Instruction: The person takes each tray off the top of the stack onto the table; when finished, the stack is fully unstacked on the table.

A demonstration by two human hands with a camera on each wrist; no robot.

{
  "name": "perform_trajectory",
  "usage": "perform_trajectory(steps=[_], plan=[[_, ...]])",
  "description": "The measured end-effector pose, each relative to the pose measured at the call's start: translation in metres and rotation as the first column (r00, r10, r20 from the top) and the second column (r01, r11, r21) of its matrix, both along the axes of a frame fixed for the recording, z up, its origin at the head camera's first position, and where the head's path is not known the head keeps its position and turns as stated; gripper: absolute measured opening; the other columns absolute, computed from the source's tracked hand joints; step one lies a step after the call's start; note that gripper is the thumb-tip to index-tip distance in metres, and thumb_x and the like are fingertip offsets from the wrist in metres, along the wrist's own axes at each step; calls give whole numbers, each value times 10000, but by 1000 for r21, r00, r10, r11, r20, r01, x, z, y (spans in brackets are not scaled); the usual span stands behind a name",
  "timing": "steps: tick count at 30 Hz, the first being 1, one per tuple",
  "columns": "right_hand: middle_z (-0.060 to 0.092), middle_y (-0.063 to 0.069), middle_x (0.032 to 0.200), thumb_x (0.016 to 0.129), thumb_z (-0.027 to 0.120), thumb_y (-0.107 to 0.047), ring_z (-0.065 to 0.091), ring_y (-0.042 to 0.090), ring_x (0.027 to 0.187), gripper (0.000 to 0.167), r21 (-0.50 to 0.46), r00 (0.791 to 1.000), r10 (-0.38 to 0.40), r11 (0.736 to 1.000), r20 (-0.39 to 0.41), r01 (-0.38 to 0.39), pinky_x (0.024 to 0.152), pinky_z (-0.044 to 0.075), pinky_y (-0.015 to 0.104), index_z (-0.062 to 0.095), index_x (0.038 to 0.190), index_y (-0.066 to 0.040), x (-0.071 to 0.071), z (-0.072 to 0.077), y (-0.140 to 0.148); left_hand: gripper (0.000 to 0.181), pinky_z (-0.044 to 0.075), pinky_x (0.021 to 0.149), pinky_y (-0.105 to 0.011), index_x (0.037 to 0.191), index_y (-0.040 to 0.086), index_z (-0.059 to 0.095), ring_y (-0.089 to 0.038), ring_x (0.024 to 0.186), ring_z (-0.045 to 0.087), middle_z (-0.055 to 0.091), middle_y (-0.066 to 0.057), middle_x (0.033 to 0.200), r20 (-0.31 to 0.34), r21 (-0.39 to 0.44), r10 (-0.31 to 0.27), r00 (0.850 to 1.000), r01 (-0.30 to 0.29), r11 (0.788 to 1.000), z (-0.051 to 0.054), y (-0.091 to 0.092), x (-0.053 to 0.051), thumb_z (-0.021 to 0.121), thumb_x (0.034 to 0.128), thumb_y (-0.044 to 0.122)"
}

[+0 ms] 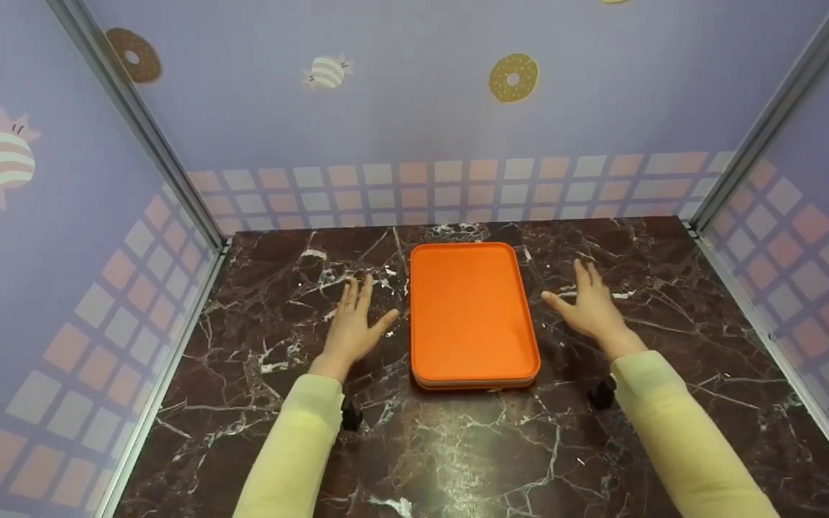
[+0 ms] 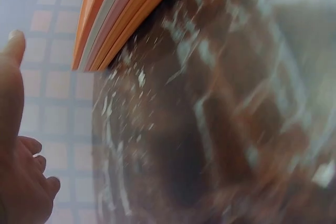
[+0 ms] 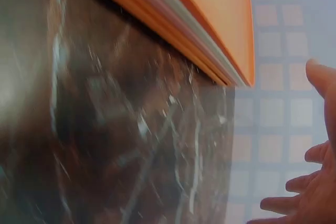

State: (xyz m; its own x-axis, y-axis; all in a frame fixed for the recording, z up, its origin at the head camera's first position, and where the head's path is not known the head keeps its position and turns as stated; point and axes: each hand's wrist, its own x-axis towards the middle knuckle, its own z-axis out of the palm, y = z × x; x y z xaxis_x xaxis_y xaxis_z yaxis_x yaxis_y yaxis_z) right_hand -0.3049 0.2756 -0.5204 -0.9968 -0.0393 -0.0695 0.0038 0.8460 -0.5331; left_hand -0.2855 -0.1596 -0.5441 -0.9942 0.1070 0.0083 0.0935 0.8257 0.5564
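Observation:
A stack of several shallow rectangular trays [image 1: 473,313] lies on the dark marbled tabletop, the top one orange. From the side, the wrist views show orange, whitish and pinkish layers in the tray stack [image 2: 118,17]. My left hand [image 1: 352,329] hovers left of the stack, fingers extended and thumb spread toward it, touching nothing. On the other side my right hand [image 1: 591,308] is held apart from the trays, its thumb pointing at them and its fingers spread. Both hands hold nothing.
The tabletop [image 1: 299,446] has white veins. A lilac back wall [image 1: 414,129] with printed squares and sweets closes the far side. Side walls in metal frames stand at left [image 1: 62,288] and right [image 1: 810,237].

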Motion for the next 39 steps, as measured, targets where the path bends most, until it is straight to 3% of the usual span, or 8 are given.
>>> perform_trajectory(steps=[5, 9, 14, 20, 24, 27, 32, 39], plan=[[93, 372, 1665, 1016, 536, -581, 165, 585, 1513, 970, -74, 1000, 9, 997, -13, -10, 1228, 215, 705, 96, 1640, 16, 6, -12, -16, 866, 229, 1260, -648, 1670, 243, 146, -406, 1589, 173, 150, -124, 1736, 6, 233, 29, 1000, -29, 972, -11, 15, 6, 553, 999, 609], [202, 360, 1648, 1038, 554, -486, 224, 531, 1521, 871, -138, 1000, 1, 990, 6, 0, 1242, 236, 668, 169, 1629, 25, 10, -19, -27, 795, 349, 1215, -621, 1645, 185, 275, -438, 1508, 363, 341, -195, 1661, 10, 390, 53, 999, -53, 919, -17, 24, 9, 606, 1006, 523], [403, 349, 1558, 1029, 608, -360, 395, 503, 1445, 742, -210, 999, -32, 977, 3, 32, 1209, 339, 619, 320, 1576, 49, 16, -27, -40, 725, 614, 937, -501, 1599, 102, 374, -399, 1309, 603, 542, -232, 1499, 113, 585, 47, 992, -105, 804, -23, 30, 10, 652, 1010, 420], [584, 335, 1391, 985, 681, -262, 556, 474, 1297, 586, -303, 995, -101, 948, 5, 97, 1117, 457, 574, 527, 1431, 86, 27, -37, -50, 653, 631, 877, -530, 1560, 31, 420, -426, 1273, 618, 567, -258, 1460, 256, 744, -18, 966, -185, 641, -31, 34, 10, 663, 1018, 302], [676, 302, 1257, 948, 729, -221, 645, 431, 1160, 497, -344, 988, -151, 929, -8, 139, 1008, 541, 504, 630, 1319, 95, 34, -43, -54, 604, 640, 862, -507, 1544, 57, 457, -385, 1248, 641, 568, -245, 1459, 321, 790, -56, 945, -235, 567, -37, 36, 12, 668, 1016, 260], [712, 280, 1158, 923, 753, -189, 678, 394, 1055, 449, -361, 985, -173, 919, -16, 156, 861, 581, 385, 667, 1265, 89, 38, -47, -56, 572, 645, 857, -487, 1533, 96, 484, -356, 1246, 646, 569, -223, 1464, 356, 799, -78, 931, -260, 542, -40, 36, 13, 672, 1015, 248], [732, 236, 1042, 881, 787, -144, 689, 346, 956, 410, -368, 978, -207, 911, -22, 184, 681, 492, 209, 697, 1220, 69, 42, -50, -59, 563, 639, 873, -504, 1519, 96, 505, -394, 1314, 592, 519, -236, 1507, 365, 813, -110, 925, -259, 521, -45, 34, 15, 696, 997, 184], [750, 232, 1001, 841, 796, -64, 705, 351, 929, 344, -325, 971, -231, 924, -58, 200, 745, 554, 298, 725, 1148, 76, 44, -52, -63, 608, 626, 904, -523, 1531, 65, 485, -435, 1355, 540, 490, -239, 1534, 348, 829, -171, 922, -217, 516, -52, 32, 17, 717, 971, 111]])
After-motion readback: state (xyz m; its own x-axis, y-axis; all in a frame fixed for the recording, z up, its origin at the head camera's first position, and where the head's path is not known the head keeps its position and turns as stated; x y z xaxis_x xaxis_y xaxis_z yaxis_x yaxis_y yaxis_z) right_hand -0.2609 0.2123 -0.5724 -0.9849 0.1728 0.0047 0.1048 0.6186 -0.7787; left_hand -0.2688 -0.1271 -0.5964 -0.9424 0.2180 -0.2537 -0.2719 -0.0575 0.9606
